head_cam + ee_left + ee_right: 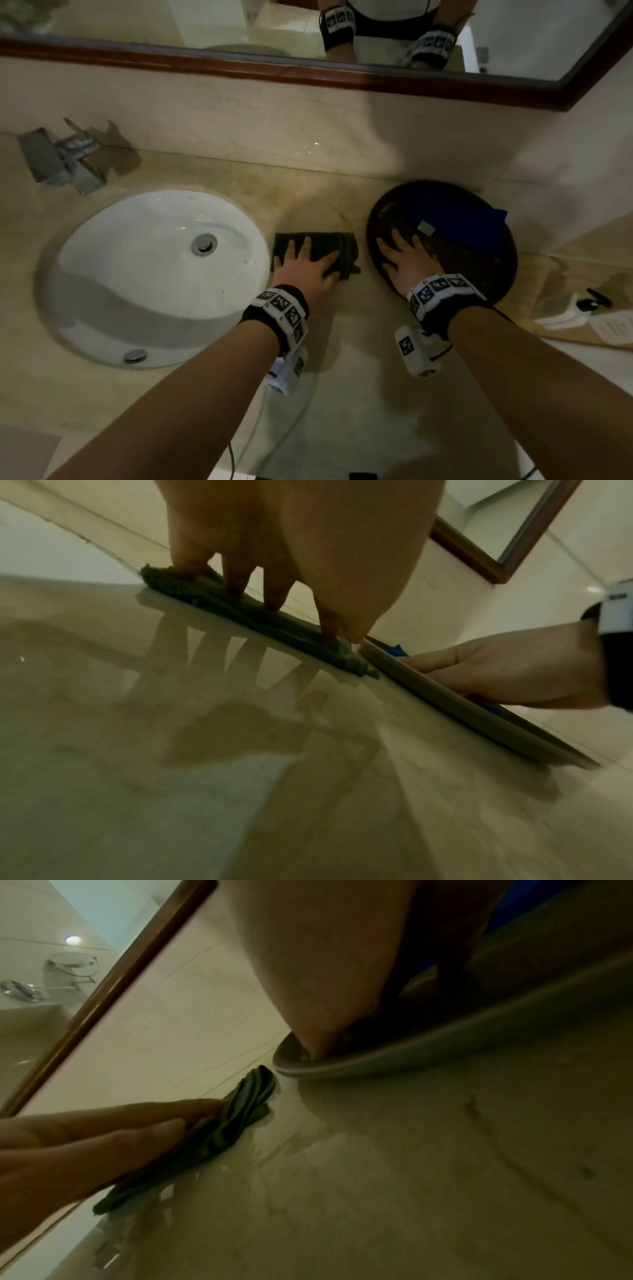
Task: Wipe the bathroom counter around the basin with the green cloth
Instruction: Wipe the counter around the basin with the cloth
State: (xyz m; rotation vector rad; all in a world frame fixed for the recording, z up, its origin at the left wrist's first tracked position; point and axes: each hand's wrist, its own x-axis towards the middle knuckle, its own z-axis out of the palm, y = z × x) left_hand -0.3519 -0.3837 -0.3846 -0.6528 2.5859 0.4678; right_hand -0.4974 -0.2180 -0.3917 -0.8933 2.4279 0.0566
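Left hand: the left hand (306,265) lies flat, fingers spread wide and straight, pressing the green cloth (315,251) onto the counter (342,359) at centre frame.
Green cloth: folded, lying between the basin (161,274) and the brown tray (442,240); its right end bunches just beside the tray's rim, and in the left wrist view the 2 look close to touching (342,653).
Right hand: the right hand (406,260) rests palm down inside the tray, fingers straight and fanned, gripping nothing.
Edges: the cloth's left edge sits just beside the basin's curved rim; the backsplash wall (308,116) runs across the upper frame, apart from the cloth.
Open room: a bare strip of beige stone shows above the cloth toward the wall, and a wider stretch below it toward the lower frame.
Surface: a wet sheen and streaks show on the stone near the cloth in the right wrist view (308,1139).
In the way: the tray, holding a blue cloth (472,229), fills the right-centre of the counter; a chrome tap (65,156) stands at upper left.
Other things: a wood-framed mirror (239,24) across the top; papers (613,330) and a small dark object at the right edge.
Writing: print on the papers too small to read; the wristbands carry black-and-white square markers.
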